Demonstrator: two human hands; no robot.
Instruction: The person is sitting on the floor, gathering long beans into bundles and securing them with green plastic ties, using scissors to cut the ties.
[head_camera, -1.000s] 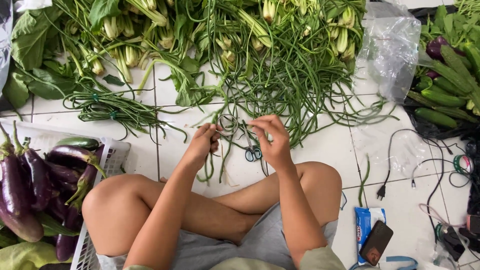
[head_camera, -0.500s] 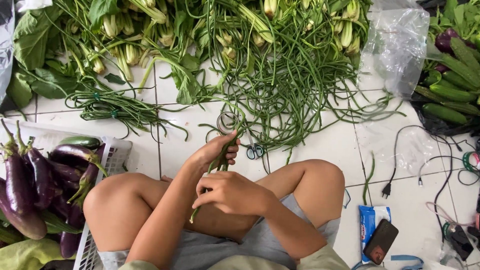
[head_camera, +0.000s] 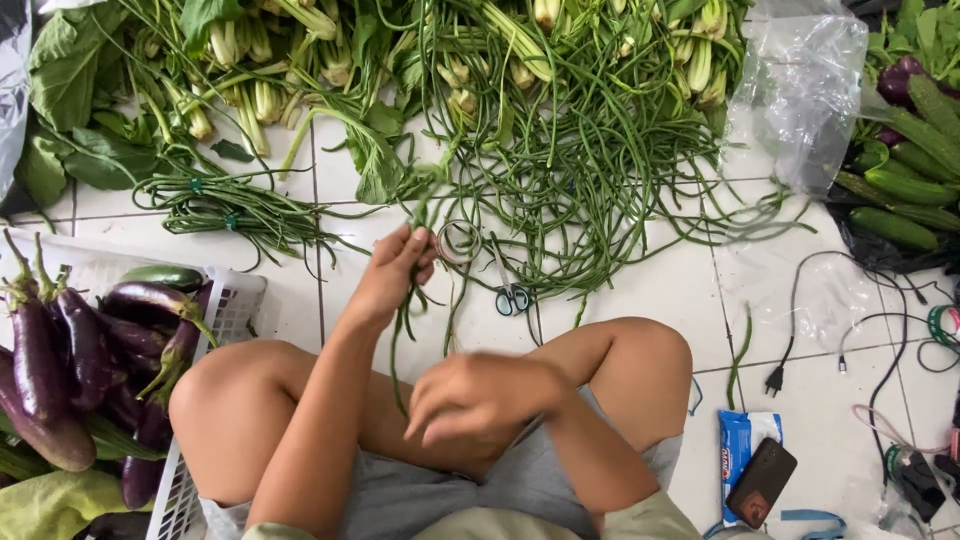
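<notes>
We note the left hand (head_camera: 392, 272) has risen above the scissors (head_camera: 512, 298), its grip closed on long beans (head_camera: 405, 310). The right hand (head_camera: 480, 395) has dropped toward the lap, away from the scissors; its grip state we cannot tell.

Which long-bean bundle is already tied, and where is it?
The tied bundle of long beans on the tiles above the white basket. Green ties bind it; the big pile is loose, and the left hand grips a few strands.
</notes>
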